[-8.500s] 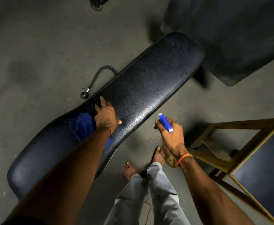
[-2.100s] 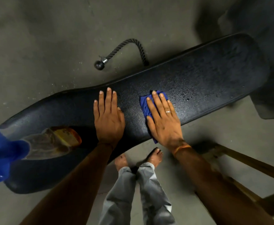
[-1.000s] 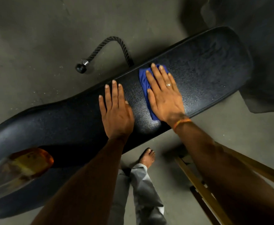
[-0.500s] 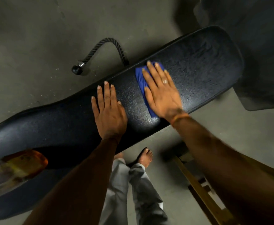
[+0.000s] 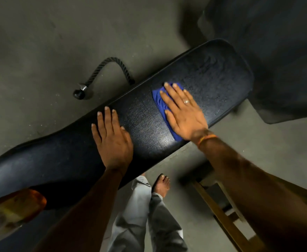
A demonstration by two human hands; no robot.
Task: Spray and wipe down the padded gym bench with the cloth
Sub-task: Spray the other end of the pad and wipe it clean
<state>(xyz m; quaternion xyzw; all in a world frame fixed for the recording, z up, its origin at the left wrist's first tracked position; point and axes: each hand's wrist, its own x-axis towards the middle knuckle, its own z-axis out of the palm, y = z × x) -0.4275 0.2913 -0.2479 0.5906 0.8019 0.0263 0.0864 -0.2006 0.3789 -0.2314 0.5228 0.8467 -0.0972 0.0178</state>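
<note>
Blue cloth (image 5: 159,104) apparently crosswise on diagonal bench (image 5: 145,124)

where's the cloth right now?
Head view, right of centre: the blue cloth lies on the bench under the flat right hand, apart from the left hand.

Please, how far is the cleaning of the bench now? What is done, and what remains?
Spraying looks done: droplets shine on the far end of the black padded gym bench. In hand: the right hand presses the blue cloth flat on the pad, and the left hand rests flat beside it. Left: wiping the wet far end beyond the cloth.
</note>
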